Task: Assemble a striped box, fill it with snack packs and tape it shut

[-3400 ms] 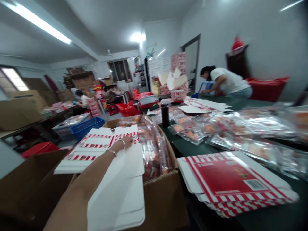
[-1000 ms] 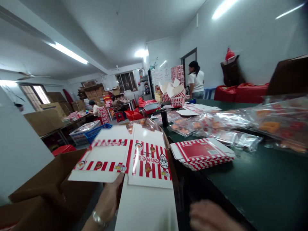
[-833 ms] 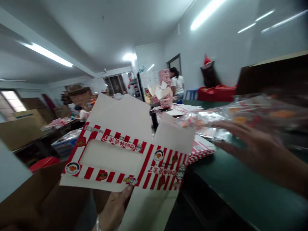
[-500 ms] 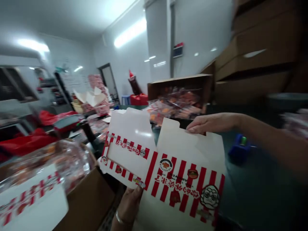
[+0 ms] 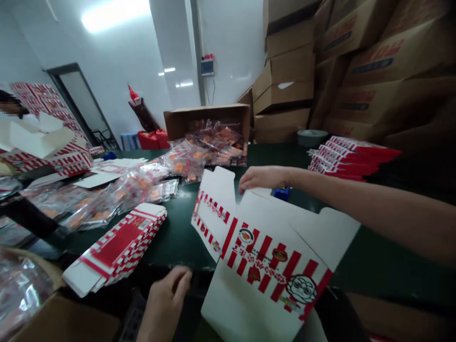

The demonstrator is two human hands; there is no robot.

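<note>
A flat red-and-white striped carton (image 5: 270,251) stands partly unfolded over the near edge of the green table (image 5: 178,237). My right hand (image 5: 261,178) reaches across from the right and pinches the carton's top white flap. My left hand (image 5: 167,297) hovers low by the table's edge, left of the carton, not touching it, with loosely bent fingers and nothing in it. A windowed side panel of the carton (image 5: 213,213) folds away to the left.
A stack of flat cartons (image 5: 117,247) lies to the left, clear bags of snacks (image 5: 135,185) behind it. An open brown box of packets (image 5: 210,123), another carton stack (image 5: 349,156), a grey bowl (image 5: 311,137), a small blue object (image 5: 283,192) and piled brown boxes (image 5: 338,57) lie farther back. A person (image 5: 10,102) is at far left.
The view has swung right toward the stacked boxes. My left hand has let go of the carton and dropped to the table edge. My right hand has taken hold of its top flap.
</note>
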